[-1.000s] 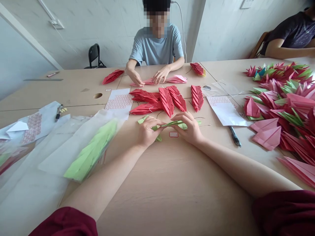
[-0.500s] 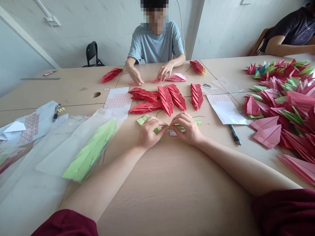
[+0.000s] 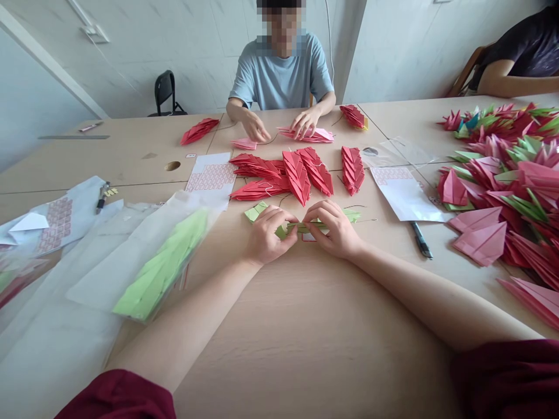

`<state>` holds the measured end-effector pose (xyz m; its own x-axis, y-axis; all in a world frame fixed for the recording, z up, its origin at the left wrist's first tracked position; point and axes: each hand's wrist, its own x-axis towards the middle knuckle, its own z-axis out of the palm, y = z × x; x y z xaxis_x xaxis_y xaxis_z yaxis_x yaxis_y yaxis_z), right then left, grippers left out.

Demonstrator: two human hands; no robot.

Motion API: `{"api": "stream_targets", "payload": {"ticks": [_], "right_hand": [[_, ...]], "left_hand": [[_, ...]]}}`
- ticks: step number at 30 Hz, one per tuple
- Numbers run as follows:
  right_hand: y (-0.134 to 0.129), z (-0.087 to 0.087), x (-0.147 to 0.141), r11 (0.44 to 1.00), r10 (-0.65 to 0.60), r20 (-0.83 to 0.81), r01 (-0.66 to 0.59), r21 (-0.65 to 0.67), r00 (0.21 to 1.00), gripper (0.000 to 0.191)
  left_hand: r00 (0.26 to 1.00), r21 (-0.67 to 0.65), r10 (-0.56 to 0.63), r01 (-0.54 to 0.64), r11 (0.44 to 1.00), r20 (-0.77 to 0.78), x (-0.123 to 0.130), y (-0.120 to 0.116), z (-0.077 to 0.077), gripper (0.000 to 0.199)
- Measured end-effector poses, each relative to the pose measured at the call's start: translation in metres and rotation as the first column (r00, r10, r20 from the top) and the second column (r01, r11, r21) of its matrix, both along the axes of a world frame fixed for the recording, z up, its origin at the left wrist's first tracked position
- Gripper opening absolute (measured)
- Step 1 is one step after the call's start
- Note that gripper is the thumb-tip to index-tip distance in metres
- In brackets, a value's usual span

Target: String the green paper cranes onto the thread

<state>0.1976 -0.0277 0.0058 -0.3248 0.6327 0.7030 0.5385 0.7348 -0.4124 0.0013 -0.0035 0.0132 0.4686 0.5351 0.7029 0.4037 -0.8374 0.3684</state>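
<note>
The right hand (image 3: 332, 230) pinches a green paper strip (image 3: 299, 227) between thumb and fingertips, nearly closed. The left hand (image 3: 271, 235) has thumb and forefinger slightly parted at the strip's other end; whether they press on it, I cannot tell. The strip lies crosswise between the two hands, just above the table (image 3: 305, 326). More green paper (image 3: 255, 212) pokes out past the left knuckles, and a label (image 3: 308, 237) sits just below the strip.

Toward the person, a broad stretch of tabletop runs between the forearms. Just beyond the fingers, red bundles (image 3: 297, 177) limit the reach forward, with a single bundle (image 3: 353, 170) apart on their right. Bags (image 3: 100, 282) crowd the left forearm. On the right, a sheet (image 3: 399, 198) partly covers a pen (image 3: 421, 241), and a paper pile (image 3: 519, 192) spreads to the picture's right edge.

At the table's far edge a co-worker (image 3: 282, 78) has one hand on pink paper (image 3: 311, 135).
</note>
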Motion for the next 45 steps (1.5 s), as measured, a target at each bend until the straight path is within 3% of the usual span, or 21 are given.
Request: {"api": "stream_targets", "payload": {"ticks": [11,19,24,35,45], "right_hand": [[0.0021,-0.0042,0.0017,0.999,-0.010,0.046,0.008,0.031,0.999,0.002],[0.0031,-0.0046,0.0038,0.997,-0.061,0.072,0.057,0.059,0.995,0.003],[0.0018,-0.0050,0.0038,0.996,-0.023,0.163,0.008,0.090,0.986,0.003],[0.0022,-0.0011,0.0033,0.995,-0.044,0.145,0.030,0.092,0.989,0.001],[0.0035,-0.0004,0.0065,0.997,-0.070,0.011,0.069,0.041,0.998,0.006]], "left_hand": [[0.998,0.018,0.015,-0.014,1.000,-0.063,0.0008,-0.0009,-0.0017,0.004],[0.998,-0.008,0.052,-0.052,0.999,-0.021,-0.0029,0.0051,-0.0064,0.010],[0.999,-0.015,0.014,-0.015,1.000,-0.038,-0.0035,0.0058,-0.0097,0.015],[0.999,-0.190,-0.022,0.028,0.981,0.030,-0.0029,0.0059,-0.0043,0.017],[0.984,-0.284,-0.007,0.058,0.957,0.176,-0.0053,0.0089,-0.0057,0.013]]}}
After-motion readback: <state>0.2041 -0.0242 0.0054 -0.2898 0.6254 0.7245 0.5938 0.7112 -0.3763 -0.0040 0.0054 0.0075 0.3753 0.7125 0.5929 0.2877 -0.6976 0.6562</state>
